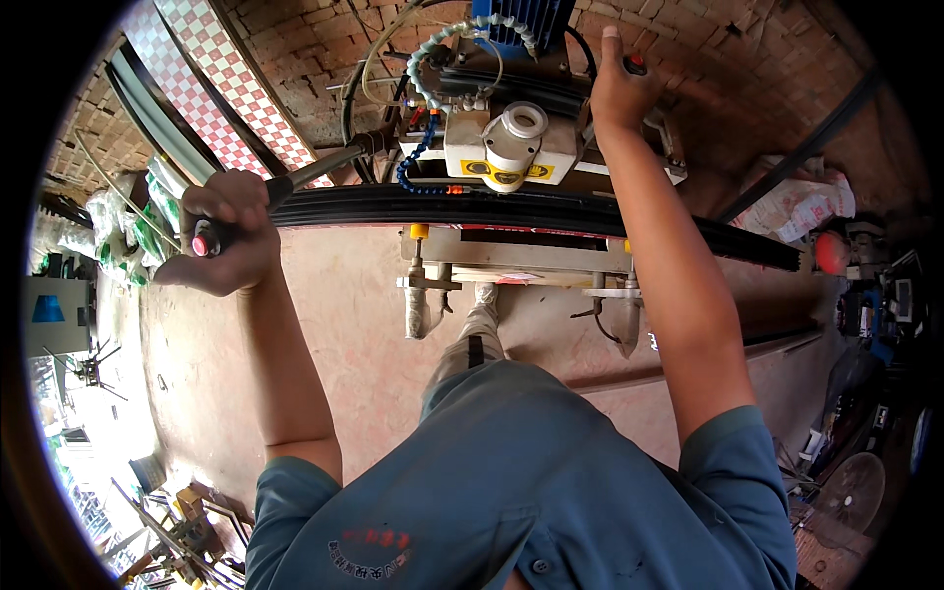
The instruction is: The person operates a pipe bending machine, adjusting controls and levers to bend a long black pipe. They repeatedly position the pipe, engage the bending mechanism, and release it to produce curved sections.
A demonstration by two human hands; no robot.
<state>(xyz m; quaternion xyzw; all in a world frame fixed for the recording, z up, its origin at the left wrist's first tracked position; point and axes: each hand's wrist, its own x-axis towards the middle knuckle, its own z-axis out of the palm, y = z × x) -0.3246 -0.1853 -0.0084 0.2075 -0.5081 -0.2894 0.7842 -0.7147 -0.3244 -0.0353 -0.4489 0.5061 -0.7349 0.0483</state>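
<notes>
My left hand [224,236] is closed round the black grip of a metal lever [313,173], and a red button shows at the grip's end. Farther off on the right, my right hand [623,93] grips a second black handle [636,64] with a red button, its thumb pointing up. Between my hands stands a machine with a white round-topped head [515,138] bearing yellow warning labels. A long ribbed black profile [472,206] lies across the machine in front of the head. Two clamps, the left with a yellow tip [419,232], sit at its near side.
A blue motor [526,22] tops the machine, and a blue segmented hose [417,162] curls beside the head. Checked panels [221,88] lean at the far left against brick. White sacks [801,197] lie at right; a round fan [852,492] stands lower right.
</notes>
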